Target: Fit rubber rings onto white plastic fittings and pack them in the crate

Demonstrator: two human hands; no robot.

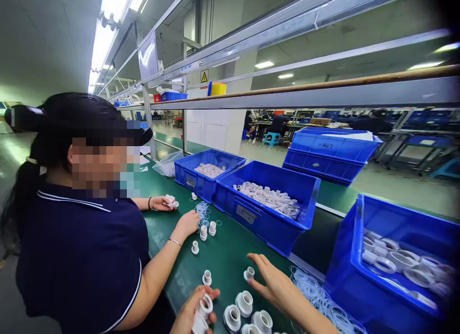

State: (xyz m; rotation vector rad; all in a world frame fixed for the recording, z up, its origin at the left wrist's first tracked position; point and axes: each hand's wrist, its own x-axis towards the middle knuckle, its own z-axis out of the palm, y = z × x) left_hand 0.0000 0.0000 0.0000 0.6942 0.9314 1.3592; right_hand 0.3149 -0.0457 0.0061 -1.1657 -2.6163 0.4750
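My left hand (pixel 196 307) is at the bottom centre, its fingers wrapped round white plastic rings (pixel 205 305). To its right, my right hand (pixel 275 281) reaches over the green table with thumb and fingers apart, beside a small white flanged fitting (pixel 249 273) that stands upright. Nothing shows in its grasp. Several larger white fittings (pixel 244 303) stand between my hands near the bottom edge. Another small fitting (pixel 207 277) stands just above my left hand. A heap of thin pale-blue rings (pixel 316 295) lies right of my right forearm.
Three blue bins (pixel 247 214) of white parts line the table's far side. On the left, a co-worker (pixel 82 247) holds white pieces (pixel 171 202) and touches a pile of thin rings (pixel 203 212). Stacked blue bins (pixel 323 156) stand behind; a shelf rail (pixel 287 95) crosses above.
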